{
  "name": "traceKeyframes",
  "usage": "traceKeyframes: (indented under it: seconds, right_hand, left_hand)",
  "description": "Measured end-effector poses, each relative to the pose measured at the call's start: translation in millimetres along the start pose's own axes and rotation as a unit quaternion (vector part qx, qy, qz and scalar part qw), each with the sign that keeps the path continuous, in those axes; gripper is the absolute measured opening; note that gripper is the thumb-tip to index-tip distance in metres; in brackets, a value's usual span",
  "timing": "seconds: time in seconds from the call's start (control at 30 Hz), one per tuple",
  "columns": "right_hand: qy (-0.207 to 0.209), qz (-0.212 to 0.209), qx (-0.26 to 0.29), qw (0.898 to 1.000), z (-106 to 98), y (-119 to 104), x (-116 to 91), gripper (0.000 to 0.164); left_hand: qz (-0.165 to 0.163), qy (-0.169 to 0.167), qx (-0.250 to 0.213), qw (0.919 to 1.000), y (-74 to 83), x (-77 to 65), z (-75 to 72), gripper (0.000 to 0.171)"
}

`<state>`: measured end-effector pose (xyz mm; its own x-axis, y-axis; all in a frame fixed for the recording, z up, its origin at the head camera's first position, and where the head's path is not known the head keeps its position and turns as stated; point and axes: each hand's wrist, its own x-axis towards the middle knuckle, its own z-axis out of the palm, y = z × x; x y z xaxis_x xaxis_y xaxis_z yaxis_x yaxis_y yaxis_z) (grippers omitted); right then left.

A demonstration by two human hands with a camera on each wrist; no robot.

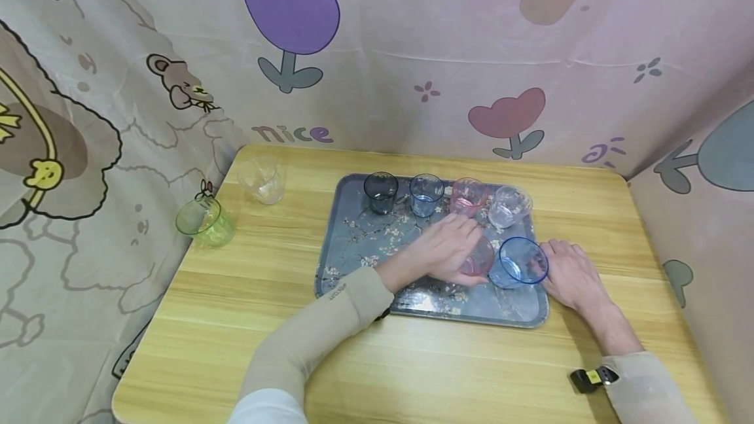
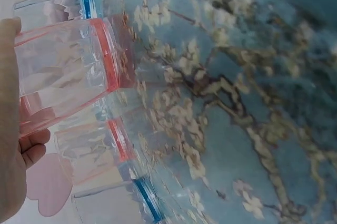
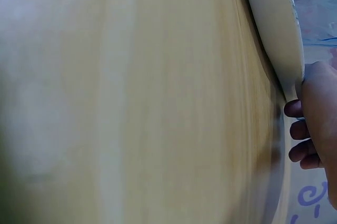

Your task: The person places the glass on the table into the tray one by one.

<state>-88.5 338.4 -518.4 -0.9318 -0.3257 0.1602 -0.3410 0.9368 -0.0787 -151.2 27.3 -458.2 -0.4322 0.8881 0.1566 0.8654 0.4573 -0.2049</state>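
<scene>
Currently, my left grip [image 1: 449, 247] grasps the front pink cup [image 1: 480, 258], roughly upright, at the tray [image 1: 347, 234]; the blue cup [image 1: 510, 273] stands just right, between it and my right grip [image 1: 571, 275], whose closure I cannot tell.

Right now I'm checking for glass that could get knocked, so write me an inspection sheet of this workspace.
Surface: pale wooden table bearing a patterned tray.
Job's things: on the tray, dark glass, back blue glass, back pink glass and back clear glass in a row; front pink glass and front blue glass in front.
Clutter: green glass and far-left clear glass, off the tray.
Hands: left hand grips the front pink glass; right hand is beside the front blue glass, hold unclear.
Cables: nothing seen.
Surroundings: printed fabric behind and at both sides.
</scene>
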Motion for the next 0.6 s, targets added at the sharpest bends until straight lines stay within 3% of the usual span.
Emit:
traceKeyframes:
  seconds: [0.6]
  right_hand:
    - [0.008,-0.005,0.000,1.000,0.0,0.0,-0.1,0.030]
  left_hand:
    - [0.007,0.016,0.011,0.9998,1.5,5.6,1.8,0.091]
